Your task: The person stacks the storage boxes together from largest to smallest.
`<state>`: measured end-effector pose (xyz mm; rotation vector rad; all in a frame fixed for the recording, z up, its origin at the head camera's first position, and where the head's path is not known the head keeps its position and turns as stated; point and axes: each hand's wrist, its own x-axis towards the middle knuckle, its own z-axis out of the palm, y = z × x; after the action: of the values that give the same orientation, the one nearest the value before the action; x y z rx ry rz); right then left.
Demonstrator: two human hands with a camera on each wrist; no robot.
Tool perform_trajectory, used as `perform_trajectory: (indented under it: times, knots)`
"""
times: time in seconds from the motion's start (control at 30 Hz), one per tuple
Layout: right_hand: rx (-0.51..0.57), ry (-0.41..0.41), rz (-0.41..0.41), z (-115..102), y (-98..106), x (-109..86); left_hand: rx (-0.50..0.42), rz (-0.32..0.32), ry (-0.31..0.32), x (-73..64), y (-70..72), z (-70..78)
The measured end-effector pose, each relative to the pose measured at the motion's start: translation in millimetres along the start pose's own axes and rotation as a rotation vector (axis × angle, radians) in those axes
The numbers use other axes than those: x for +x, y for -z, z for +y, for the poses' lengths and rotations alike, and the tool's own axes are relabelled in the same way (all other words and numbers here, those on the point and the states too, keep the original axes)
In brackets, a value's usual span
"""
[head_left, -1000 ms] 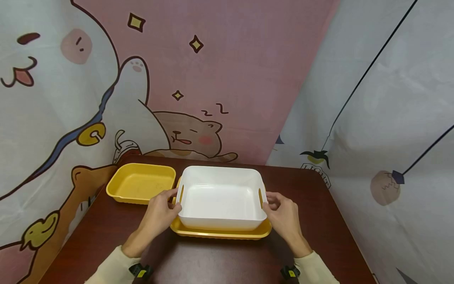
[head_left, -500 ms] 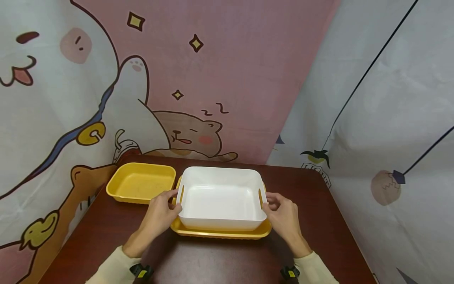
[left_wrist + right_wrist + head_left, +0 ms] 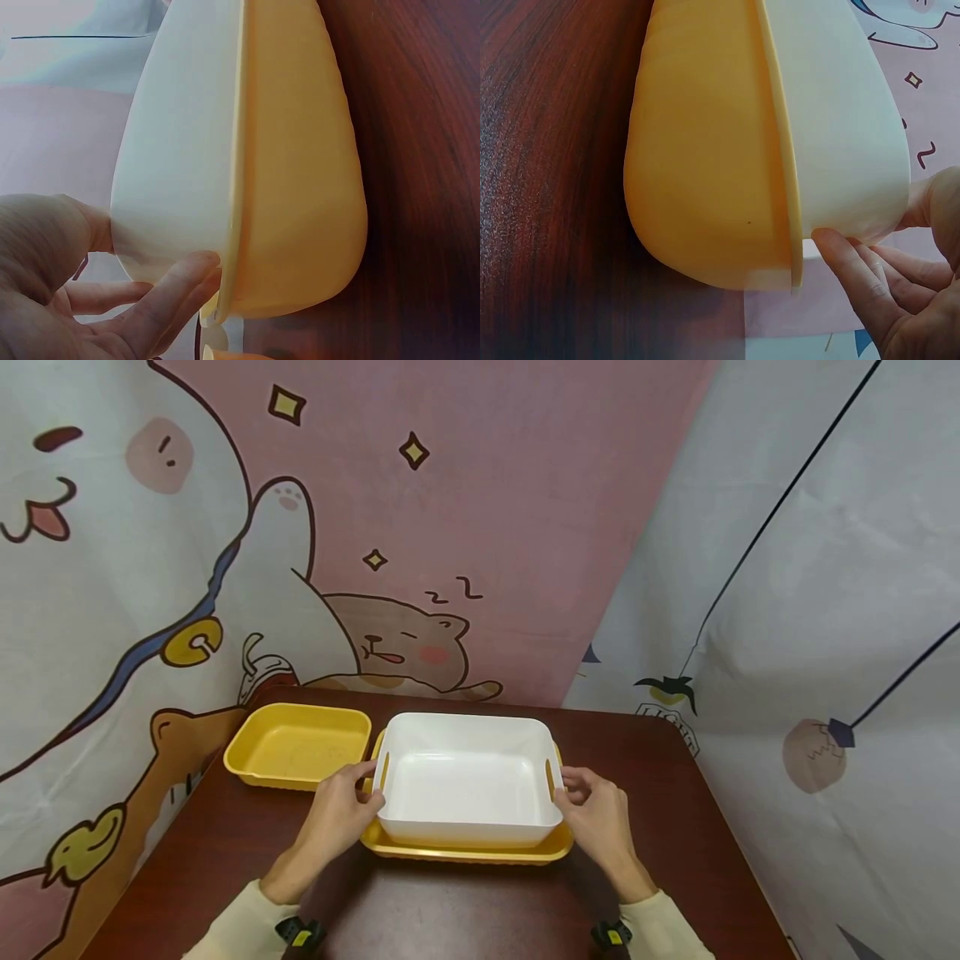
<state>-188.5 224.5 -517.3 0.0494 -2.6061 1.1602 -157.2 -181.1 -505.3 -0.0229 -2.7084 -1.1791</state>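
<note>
A white rectangular bin with a slot in each short side sits inside a larger yellow tray on the table. My left hand pinches the bin's left end at the slot, thumb at the rim and fingers on the outer wall. At the other end my right hand grips the matching side the same way. In the left wrist view, fingertips press the white wall just above the tray's rim. Fingers lie under the bin's end in the right wrist view. The bin's inside shows nothing in it.
A second yellow tray stands at the back left of the dark wooden table, close beside the first. Cloth printed with cartoon animals hangs behind and along the sides of the table.
</note>
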Motion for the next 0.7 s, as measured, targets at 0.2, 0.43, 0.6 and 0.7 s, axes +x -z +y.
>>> perform_trajectory:
  times: [0.2,0.43,0.6,0.7]
  knots:
    - [0.002,0.002,0.003,0.5,-0.5,0.0,-0.009,-0.001,0.010,0.7,-1.3,-2.3]
    - [-0.002,0.007,0.007,1.0,-1.2,-0.3,-0.011,0.008,0.009,0.2,-1.9,-2.8]
    - [0.002,0.007,0.017,2.4,-2.6,-1.8,-0.032,0.008,0.024,-1.5,-3.3,-2.3]
    - [0.011,0.011,0.023,3.8,-3.7,-3.6,-0.046,-0.004,0.047,-2.6,-4.4,-3.1]
